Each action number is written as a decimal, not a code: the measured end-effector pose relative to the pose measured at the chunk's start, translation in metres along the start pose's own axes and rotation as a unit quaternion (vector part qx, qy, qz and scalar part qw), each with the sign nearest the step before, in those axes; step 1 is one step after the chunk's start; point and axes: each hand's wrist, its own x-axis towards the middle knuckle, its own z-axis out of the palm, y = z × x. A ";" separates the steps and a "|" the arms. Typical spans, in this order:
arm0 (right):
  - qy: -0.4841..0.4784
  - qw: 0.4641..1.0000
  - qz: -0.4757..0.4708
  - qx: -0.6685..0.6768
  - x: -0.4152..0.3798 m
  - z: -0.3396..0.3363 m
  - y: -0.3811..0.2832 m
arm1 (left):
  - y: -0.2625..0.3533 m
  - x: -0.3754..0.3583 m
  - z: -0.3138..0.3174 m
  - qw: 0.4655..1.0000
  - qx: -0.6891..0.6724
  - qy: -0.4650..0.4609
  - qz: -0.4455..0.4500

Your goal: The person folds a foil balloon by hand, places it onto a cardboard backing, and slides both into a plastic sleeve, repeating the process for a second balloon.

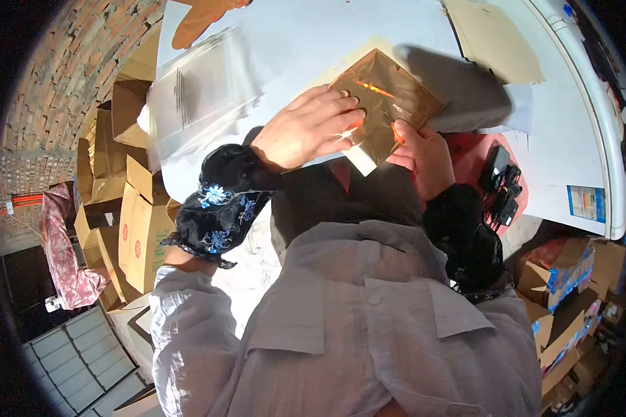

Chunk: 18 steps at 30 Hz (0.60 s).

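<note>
A shiny gold-coloured flat square sheet (389,104), glossy like foil or a film-wrapped card, is tilted cornerwise in front of me over the table's near edge. My left hand (311,128) is on its left side, fingers bent over the edge; the thumb is hidden. At its lower right edge, my right hand (428,161) pinches the sheet between thumb and fingers. Pale paper or card (360,161) shows at the bottom corner. To the left lies a spread stack of clear plastic sleeves (202,94).
The white table (313,42) carries beige sheets (494,42) at the back right. Black adapters with cables (501,181) rest on a red cloth or bag right of my right hand. Cardboard boxes (135,229) crowd the left floor; more boxes (567,285) stand at right.
</note>
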 end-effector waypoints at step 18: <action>0.004 0.999 0.010 0.038 0.003 -0.002 0.002 | -0.010 0.005 0.001 0.992 0.089 0.004 0.084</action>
